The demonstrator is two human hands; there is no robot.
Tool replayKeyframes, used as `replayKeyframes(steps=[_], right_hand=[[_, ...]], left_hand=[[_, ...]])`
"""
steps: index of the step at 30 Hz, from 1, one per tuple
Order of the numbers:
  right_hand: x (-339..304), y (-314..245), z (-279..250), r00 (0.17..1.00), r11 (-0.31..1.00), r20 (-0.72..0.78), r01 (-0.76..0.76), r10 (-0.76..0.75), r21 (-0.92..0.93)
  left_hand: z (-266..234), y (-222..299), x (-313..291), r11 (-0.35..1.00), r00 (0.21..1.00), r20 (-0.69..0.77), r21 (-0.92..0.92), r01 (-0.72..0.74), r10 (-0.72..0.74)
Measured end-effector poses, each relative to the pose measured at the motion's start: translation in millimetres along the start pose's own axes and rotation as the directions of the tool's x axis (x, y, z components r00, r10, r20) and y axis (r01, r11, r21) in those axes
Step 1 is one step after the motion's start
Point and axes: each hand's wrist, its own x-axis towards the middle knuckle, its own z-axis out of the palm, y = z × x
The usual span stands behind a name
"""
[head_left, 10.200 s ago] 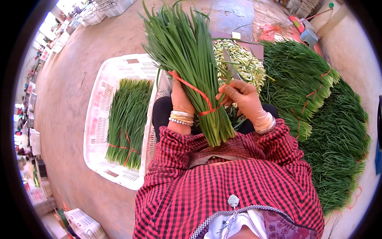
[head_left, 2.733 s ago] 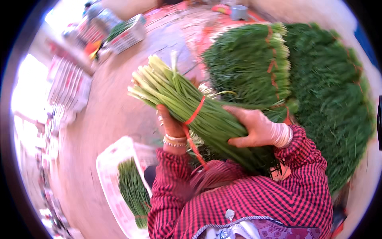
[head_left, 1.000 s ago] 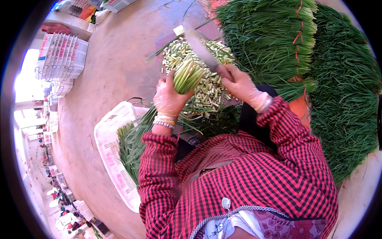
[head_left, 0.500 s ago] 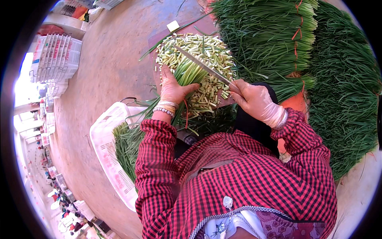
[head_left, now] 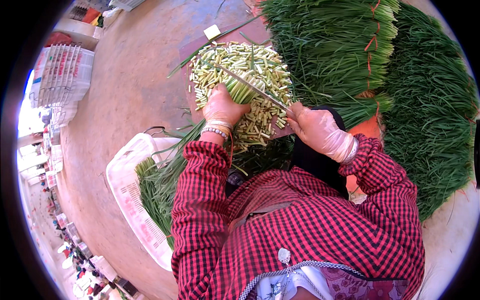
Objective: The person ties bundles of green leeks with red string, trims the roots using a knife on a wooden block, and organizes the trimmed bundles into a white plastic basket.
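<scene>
A scuffed, pinkish-brown floor (head_left: 120, 100) spreads to my left, greyer farther off. At my far left, white crates (head_left: 62, 72) stand stacked by a pale ledge (head_left: 77, 31), with white light (head_left: 25, 112) glaring beside them. Small clutter (head_left: 75, 265) lines my near left. On my right, I see a pale surface (head_left: 452, 217), wall or floor, I can't tell.

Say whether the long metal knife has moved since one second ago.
Yes, lower in view: the knife had its tip beside the small pale-yellow block; now that tip sits clearly below.
</scene>
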Motion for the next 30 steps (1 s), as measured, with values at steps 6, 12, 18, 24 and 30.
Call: replayKeyframes(steps=[6,12,18,24,30], right_hand=[[22,1,-3,0.991,0.999,0.129,-0.033,0.035,-0.022],[104,-22,32,0.963,0.983,0.205,-0.159,0.174,-0.086],[89,-12,18,0.963,0.988,0.264,-0.010,0.052,-0.157],[61,-4,13,0.927,0.980,0.325,-0.152,0.187,-0.130],[118,8,81,0.968,0.986,0.190,-0.164,0.164,-0.014]], left_hand=[[5,5,-4,1.000,0.997,-0.074,-0.007,0.008,-0.009],[5,7,-1,0.998,0.994,-0.091,0.004,0.065,-0.065],[5,7,3,0.997,0.998,-0.047,0.062,0.051,-0.048],[7,5,2,0.997,0.998,-0.057,0.076,0.016,-0.012],[12,11,-3,0.996,0.994,-0.101,0.091,-0.021,0.031]])
